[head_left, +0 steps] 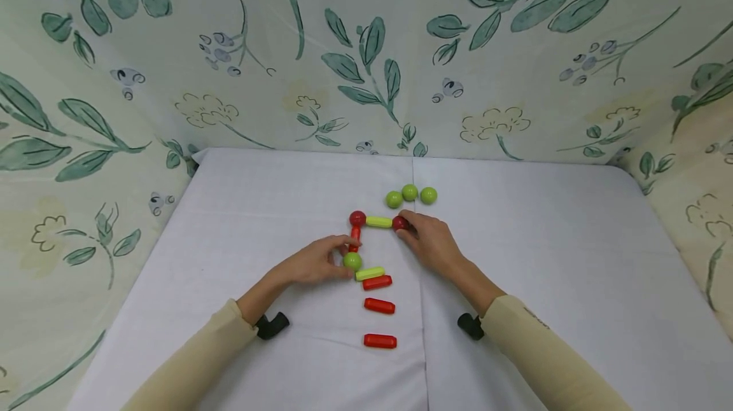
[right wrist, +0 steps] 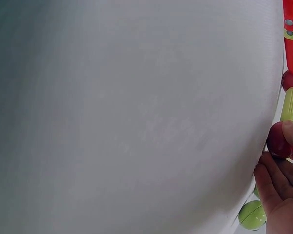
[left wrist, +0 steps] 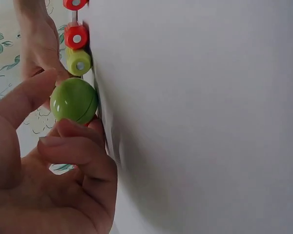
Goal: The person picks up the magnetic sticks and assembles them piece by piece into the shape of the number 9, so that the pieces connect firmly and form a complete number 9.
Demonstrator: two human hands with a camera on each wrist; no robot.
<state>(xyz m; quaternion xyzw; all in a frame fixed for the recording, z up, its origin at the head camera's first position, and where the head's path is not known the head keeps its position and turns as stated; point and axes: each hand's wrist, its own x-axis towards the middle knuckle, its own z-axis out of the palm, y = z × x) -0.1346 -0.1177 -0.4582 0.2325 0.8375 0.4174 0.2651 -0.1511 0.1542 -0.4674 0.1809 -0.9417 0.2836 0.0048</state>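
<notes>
A chain of balls and sticks, joined end to end, lies on the white cloth in the head view. My left hand (head_left: 315, 261) holds its near end, with the thumb and fingers around a green ball (left wrist: 74, 101). Those fingers also reach along the red stick (head_left: 355, 233) that runs from it to a red ball (head_left: 357, 218). From that corner a lime stick (head_left: 378, 222) extends right to a second red ball (right wrist: 279, 140), which my right hand (head_left: 435, 245) pinches between thumb and fingers. The fingers partly cover this ball.
Three loose green balls (head_left: 409, 192) sit beyond my right hand. A loose lime stick (head_left: 371, 273) lies against a red stick (head_left: 377, 282) near my left thumb. Two more red sticks (head_left: 380, 305) lie closer to me. Patterned fabric (head_left: 366, 80) hangs behind the cloth-covered table (head_left: 544, 239).
</notes>
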